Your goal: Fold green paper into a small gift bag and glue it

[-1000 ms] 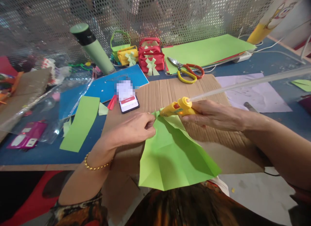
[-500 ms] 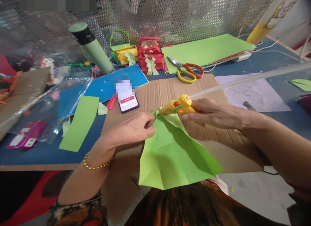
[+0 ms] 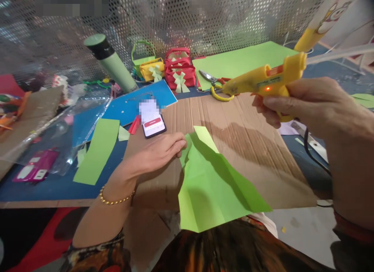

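A creased sheet of light green paper [image 3: 213,186] lies over the cardboard [image 3: 263,155], its near edge hanging toward my body. My left hand [image 3: 163,151] pinches the far left corner of this sheet between closed fingers. Raised over the right side of the cardboard, my right hand [image 3: 304,100] grips a yellow hot glue gun [image 3: 263,79]. The gun's orange light is lit and its nozzle points left, in front of the scissors [image 3: 220,89]. A clear glue stick [image 3: 336,55] sticks out of its back end.
A phone [image 3: 154,122] lies beyond my left hand, near a blue board [image 3: 128,104] and a green paper strip [image 3: 101,151]. Small red paper bags [image 3: 179,71], a yellow one [image 3: 152,67] and a green bottle [image 3: 113,65] stand along the mesh wall. A black cord [image 3: 311,151] hangs by my right wrist.
My right hand has lifted the glue gun off the paper's far edge, up and to the right. My left hand stays at the corner, and the paper has shifted slightly right.
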The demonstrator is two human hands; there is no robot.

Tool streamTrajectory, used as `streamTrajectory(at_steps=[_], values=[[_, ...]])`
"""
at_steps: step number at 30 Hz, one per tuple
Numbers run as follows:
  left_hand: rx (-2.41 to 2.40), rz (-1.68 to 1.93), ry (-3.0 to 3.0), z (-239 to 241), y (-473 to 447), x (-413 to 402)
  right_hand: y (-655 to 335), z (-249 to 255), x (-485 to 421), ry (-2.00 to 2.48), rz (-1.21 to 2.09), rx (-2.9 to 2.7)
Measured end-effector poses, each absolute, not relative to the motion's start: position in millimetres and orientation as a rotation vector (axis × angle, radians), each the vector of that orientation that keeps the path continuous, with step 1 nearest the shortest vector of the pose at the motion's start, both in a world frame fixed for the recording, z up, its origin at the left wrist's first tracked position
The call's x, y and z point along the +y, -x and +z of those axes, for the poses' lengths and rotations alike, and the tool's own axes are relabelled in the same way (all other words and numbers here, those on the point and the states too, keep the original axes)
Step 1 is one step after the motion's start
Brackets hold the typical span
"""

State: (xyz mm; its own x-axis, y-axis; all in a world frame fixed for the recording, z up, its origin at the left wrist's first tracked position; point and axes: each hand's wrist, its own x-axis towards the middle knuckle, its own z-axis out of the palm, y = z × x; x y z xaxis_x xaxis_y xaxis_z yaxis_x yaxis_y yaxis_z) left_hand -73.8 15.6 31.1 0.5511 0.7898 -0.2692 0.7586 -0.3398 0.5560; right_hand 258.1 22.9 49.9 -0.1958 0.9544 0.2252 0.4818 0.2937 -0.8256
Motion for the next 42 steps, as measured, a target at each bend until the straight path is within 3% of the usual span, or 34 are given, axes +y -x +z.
streamTrajectory(at_steps=[21,33,42], values=[[1.351,-0.009,-2.269,22,74,16,-264,46,23,1.420,0.704,-1.917],[1.368,0.072,-2.191,16,76,20,-259,38,19,1.321,1.004,-2.053],[1.244,0.075,-2.135,19,73,25,-223,38,3,1.198,1.059,-1.834]])
